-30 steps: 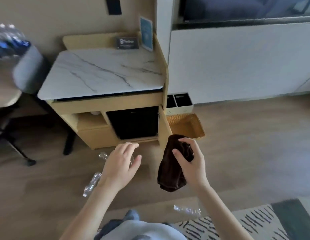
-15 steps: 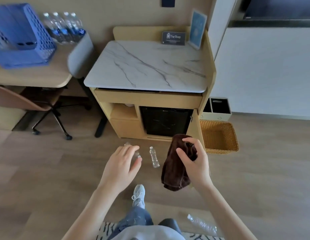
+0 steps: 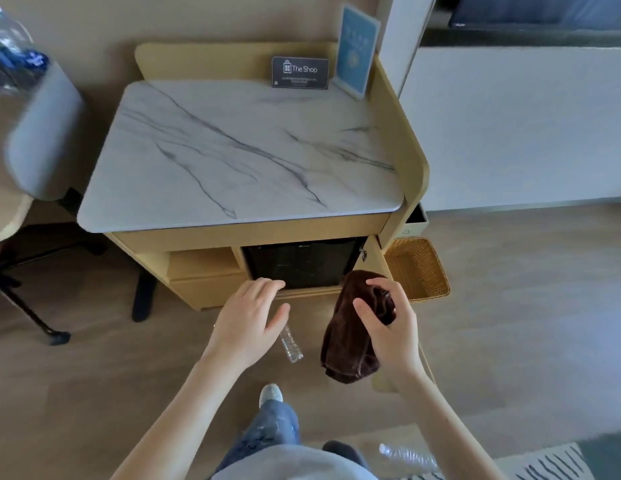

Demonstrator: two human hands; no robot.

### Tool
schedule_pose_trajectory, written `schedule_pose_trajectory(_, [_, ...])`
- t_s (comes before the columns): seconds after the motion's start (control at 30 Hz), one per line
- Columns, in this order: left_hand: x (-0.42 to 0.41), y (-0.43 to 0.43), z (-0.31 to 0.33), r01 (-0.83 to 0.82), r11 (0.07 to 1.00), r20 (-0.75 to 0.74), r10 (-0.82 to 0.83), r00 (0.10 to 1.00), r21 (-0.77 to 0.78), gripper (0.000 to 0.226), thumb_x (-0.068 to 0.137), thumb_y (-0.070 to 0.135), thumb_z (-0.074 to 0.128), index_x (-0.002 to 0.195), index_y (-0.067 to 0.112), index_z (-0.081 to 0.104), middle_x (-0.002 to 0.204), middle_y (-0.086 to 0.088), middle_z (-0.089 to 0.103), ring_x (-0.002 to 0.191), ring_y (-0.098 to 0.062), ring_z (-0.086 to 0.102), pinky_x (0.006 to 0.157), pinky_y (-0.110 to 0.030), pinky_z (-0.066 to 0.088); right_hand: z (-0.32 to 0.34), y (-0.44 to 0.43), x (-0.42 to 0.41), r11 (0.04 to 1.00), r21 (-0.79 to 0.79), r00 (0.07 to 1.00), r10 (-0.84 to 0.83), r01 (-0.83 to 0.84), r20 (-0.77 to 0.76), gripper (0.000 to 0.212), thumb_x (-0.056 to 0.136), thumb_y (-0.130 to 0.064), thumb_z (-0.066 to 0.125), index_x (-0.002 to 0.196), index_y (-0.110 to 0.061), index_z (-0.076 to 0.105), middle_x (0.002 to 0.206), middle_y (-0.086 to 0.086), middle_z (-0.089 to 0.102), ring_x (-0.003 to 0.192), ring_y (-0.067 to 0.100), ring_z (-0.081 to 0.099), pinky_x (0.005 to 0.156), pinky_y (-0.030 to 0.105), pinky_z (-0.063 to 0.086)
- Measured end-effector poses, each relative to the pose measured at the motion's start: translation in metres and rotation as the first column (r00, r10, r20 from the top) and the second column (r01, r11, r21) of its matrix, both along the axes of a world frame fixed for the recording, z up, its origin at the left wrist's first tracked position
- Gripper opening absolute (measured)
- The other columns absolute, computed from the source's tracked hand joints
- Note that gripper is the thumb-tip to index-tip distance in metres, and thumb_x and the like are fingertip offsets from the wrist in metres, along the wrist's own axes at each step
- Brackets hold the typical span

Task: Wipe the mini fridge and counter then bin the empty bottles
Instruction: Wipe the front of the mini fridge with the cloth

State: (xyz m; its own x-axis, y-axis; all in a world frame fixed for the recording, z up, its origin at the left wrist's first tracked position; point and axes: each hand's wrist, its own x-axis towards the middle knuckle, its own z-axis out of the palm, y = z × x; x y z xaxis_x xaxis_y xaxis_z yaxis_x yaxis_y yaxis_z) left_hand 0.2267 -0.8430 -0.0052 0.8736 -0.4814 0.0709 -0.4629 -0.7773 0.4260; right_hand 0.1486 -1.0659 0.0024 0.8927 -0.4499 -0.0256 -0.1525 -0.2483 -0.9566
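A white marble counter [image 3: 239,150] tops a wooden cabinet, and the black mini fridge [image 3: 302,261] sits in the opening below it. My right hand [image 3: 388,327] grips a dark brown cloth [image 3: 350,337] that hangs down in front of the cabinet's right side. My left hand [image 3: 250,320] is open, fingers spread, just in front of the fridge's lower left corner. An empty clear bottle [image 3: 291,344] lies on the floor between my hands. A second empty bottle [image 3: 406,455] lies on the floor at the lower right, near the rug.
A woven basket [image 3: 418,270] stands on the floor right of the cabinet. A dark "The Shop" sign [image 3: 299,72] and a blue card [image 3: 356,51] stand at the counter's back. A grey chair [image 3: 42,133] and desk with bottles are at the left. My leg [image 3: 267,431] is below.
The view has moved closer to the cabinet. Both hands have come forward toward the fridge, the right still holding the cloth.
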Motion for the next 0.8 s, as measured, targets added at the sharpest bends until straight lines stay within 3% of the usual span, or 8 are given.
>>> schedule_pose_trajectory(0.2, [0.082,0.005,-0.013,0.087,0.996,0.005,-0.088,0.996,0.012,0.047,0.094,0.042,0.038,0.123,0.013,0.061,0.117,0.003,0.064,0.108,-0.016,0.059,0.082,-0.027,0.050,-0.010,0.011,0.070,0.996,0.051,0.997,-0.074,0.073,0.008,0.026,0.089,-0.010,0.071,0.110,-0.023,0.062,0.103,-0.022,0.064,0.101,0.000,0.061,0.077,0.012,0.051])
schedule_pose_trajectory(0.37, [0.112,0.004,-0.073,0.032,0.999,-0.018,-0.033,0.999,-0.031,0.045,0.094,0.041,0.039,0.125,0.015,0.060,0.118,0.005,0.063,0.110,-0.014,0.057,0.084,-0.025,0.049,-0.068,0.003,0.112,1.000,0.009,1.000,-0.021,0.021,-0.007,0.027,0.088,-0.008,0.071,0.110,-0.022,0.063,0.105,-0.025,0.063,0.103,-0.002,0.060,0.080,0.009,0.047])
schedule_pose_trajectory(0.53, [0.138,-0.005,-0.203,-0.015,1.000,0.010,0.015,1.000,-0.012,0.042,0.094,0.042,0.040,0.123,0.019,0.060,0.115,0.009,0.063,0.106,-0.009,0.059,0.084,-0.017,0.043,-0.207,-0.004,0.156,0.999,0.031,0.999,0.010,-0.009,-0.035,0.029,0.089,-0.013,0.071,0.111,-0.029,0.061,0.106,-0.024,0.062,0.103,-0.001,0.060,0.079,0.017,0.053])
schedule_pose_trajectory(0.7, [0.172,-0.020,-0.351,-0.045,0.999,0.055,0.046,0.997,-0.002,0.043,0.095,0.044,0.038,0.125,0.021,0.058,0.116,0.011,0.062,0.106,-0.007,0.058,0.084,-0.019,0.048,-0.362,-0.008,0.196,1.000,0.014,1.000,0.006,-0.006,-0.016,0.030,0.088,-0.013,0.072,0.108,-0.034,0.061,0.106,-0.019,0.063,0.103,0.006,0.061,0.087,0.031,0.052])
schedule_pose_trajectory(0.8, [0.191,-0.028,-0.432,-0.047,0.999,0.083,0.047,0.995,0.000,0.042,0.094,0.044,0.038,0.123,0.021,0.059,0.114,0.012,0.062,0.103,-0.007,0.060,0.080,-0.020,0.052,-0.441,-0.008,0.216,1.000,0.002,1.000,0.019,-0.019,0.021,0.029,0.088,-0.012,0.072,0.107,-0.032,0.062,0.105,-0.018,0.064,0.103,0.005,0.061,0.091,0.031,0.050])
